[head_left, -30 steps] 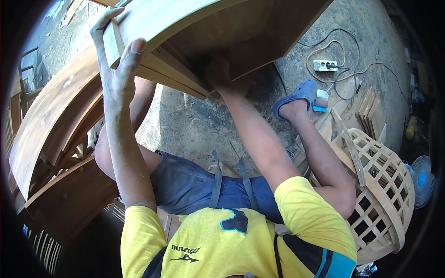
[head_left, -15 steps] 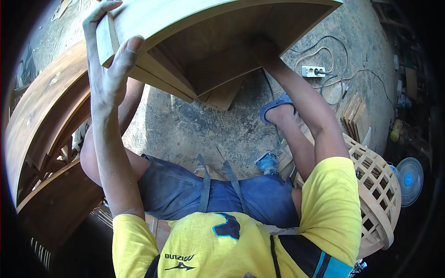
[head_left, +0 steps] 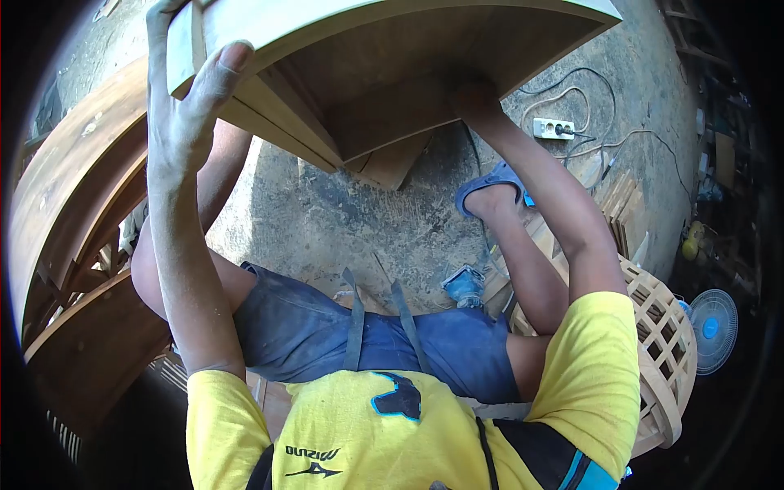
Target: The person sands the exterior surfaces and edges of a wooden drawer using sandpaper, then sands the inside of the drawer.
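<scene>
My left hand is clamped round the corner of the wooden piece, thumb pressed along its near side and fingers curled over the far edge, with the forearm reaching almost straight ahead of me. The piece stretches rightward from that hand, its hollow side facing me. My right arm bends at the elbow and angles inward, putting my right hand inside the hollow; shadow covers its fingers, so I can't tell how open they are. Just right of it lies a power strip.
</scene>
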The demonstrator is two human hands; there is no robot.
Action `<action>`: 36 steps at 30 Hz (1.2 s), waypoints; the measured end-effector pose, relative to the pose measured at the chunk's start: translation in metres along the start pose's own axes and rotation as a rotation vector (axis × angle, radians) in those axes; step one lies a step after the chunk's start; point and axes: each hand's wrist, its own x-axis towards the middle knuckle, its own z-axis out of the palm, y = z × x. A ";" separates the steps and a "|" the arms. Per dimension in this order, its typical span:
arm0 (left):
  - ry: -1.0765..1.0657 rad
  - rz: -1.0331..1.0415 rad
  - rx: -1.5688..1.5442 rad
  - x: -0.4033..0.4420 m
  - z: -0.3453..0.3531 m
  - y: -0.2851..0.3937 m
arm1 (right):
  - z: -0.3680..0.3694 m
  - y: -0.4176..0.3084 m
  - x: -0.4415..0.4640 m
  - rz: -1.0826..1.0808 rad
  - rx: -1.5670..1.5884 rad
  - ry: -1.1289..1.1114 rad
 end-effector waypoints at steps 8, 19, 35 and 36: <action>-0.007 0.027 -0.066 -0.001 0.003 0.005 | 0.018 -0.022 0.006 0.029 -0.218 -0.482; -0.027 0.017 -0.079 -0.001 0.005 0.006 | 0.019 0.002 0.007 0.064 -0.068 -0.333; -0.029 0.019 -0.058 -0.003 0.004 0.010 | -0.028 -0.017 -0.046 0.152 -0.080 -0.453; -0.024 0.022 -0.061 -0.004 0.005 0.011 | -0.027 -0.013 -0.043 0.203 -0.069 -0.567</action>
